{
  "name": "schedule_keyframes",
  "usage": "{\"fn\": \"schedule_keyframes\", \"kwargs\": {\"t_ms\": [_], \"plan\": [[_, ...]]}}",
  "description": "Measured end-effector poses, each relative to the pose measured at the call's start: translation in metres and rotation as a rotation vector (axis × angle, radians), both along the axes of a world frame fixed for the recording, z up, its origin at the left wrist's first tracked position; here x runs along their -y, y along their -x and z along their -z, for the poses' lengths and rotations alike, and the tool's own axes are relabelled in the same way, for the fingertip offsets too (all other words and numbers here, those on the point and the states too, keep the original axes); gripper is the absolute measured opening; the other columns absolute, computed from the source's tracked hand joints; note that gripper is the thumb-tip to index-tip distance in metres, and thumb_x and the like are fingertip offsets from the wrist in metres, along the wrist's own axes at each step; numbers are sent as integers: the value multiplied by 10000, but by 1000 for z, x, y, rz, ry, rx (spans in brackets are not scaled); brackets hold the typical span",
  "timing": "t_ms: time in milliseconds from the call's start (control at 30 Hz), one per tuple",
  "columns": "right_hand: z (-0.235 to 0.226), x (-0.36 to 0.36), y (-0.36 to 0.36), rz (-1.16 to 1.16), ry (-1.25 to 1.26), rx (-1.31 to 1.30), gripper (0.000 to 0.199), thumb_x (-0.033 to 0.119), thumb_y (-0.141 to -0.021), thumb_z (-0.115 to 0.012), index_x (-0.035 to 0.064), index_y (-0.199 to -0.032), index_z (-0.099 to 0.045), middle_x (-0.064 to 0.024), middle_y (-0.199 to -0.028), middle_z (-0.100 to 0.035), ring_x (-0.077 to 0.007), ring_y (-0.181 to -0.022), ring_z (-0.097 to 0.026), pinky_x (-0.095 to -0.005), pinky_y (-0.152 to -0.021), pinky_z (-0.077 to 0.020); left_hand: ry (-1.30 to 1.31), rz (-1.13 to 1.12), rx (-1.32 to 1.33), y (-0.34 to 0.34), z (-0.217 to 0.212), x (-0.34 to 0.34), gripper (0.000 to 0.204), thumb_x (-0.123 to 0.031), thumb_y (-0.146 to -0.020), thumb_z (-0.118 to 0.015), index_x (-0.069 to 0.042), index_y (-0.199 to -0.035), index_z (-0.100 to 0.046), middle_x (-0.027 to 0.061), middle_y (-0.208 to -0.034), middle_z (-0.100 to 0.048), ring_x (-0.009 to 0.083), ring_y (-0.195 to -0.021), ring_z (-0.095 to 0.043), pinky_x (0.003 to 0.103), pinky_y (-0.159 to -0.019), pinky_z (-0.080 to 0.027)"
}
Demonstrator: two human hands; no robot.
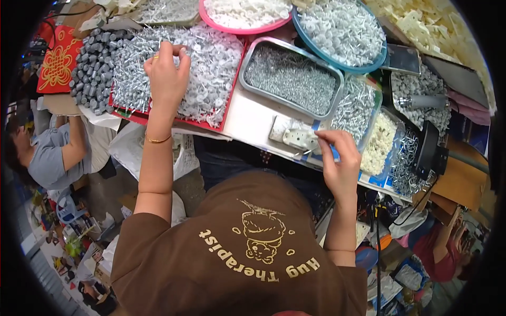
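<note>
My left hand (167,76) reaches into a red tray (232,89) heaped with small white plastic clips and nails, its fingertips pinched in the pile. Whether it holds a piece I cannot tell. My right hand (340,160) rests at the near edge of the white table (253,118), fingers curled on a small white plastic part (300,138). A metal tray (291,76) of grey nails lies between the two hands.
Round pink (245,26) and blue (342,63) bowls of white pieces stand at the back, and dark grey cylinders (95,66) pile at the left. Clear boxes of nails and clips (369,126) sit right. One person (52,152) sits lower left, another (448,253) lower right.
</note>
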State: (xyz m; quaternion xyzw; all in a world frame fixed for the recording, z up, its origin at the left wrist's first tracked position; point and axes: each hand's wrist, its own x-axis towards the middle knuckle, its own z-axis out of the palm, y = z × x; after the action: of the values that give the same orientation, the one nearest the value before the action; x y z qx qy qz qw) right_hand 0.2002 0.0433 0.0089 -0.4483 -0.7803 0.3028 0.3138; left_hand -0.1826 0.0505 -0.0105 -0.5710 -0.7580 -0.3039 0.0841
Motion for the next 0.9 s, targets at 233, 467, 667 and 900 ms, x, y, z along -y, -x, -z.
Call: {"fn": "schedule_keyframes", "kwargs": {"t_ms": [233, 467, 667, 900], "plan": [[4, 7, 11, 21, -80, 125, 156, -18, -800, -735, 41, -932, -677, -54, -847, -666, -200, -723, -582, -340, -727, -455, 126, 428, 692, -99, -28, 23, 121, -65, -872, -747, -4, -973, -720, 50, -931, -715, 129, -890, -642, 271, -849, -496], [3, 3, 10, -55, -217, 182, 135, 16, -768, -773, 59, -853, -677, -64, -777, -656, -244, -712, -577, -372, -723, -440, 215, 698, 579, -168, 5, 31, 112, -132, -847, -767, -89, -948, -746, 24, -926, -740, 178, -884, -658, 359, -909, -393], [-2, -4, 11, -135, -124, 234, 151, 66, -771, -789, 48, -887, -694, -77, -789, -663, -265, -735, -598, -383, -763, -461, 152, 686, 547, -185, 29, 35, 89, -127, -826, -777, -113, -888, -714, -20, -976, -743, 163, -944, -637, 389, -940, -319], [-25, -87, 7, 311, -136, -22, 185, 115, -844, -771, 9, -987, -719, -74, -887, -692, -156, -747, -599, -272, -720, -483, 68, 696, 454, -187, 26, 38, 94, -126, -810, -784, -116, -873, -715, -23, -996, -749, 152, -966, -656, 422, -947, -310]]}}
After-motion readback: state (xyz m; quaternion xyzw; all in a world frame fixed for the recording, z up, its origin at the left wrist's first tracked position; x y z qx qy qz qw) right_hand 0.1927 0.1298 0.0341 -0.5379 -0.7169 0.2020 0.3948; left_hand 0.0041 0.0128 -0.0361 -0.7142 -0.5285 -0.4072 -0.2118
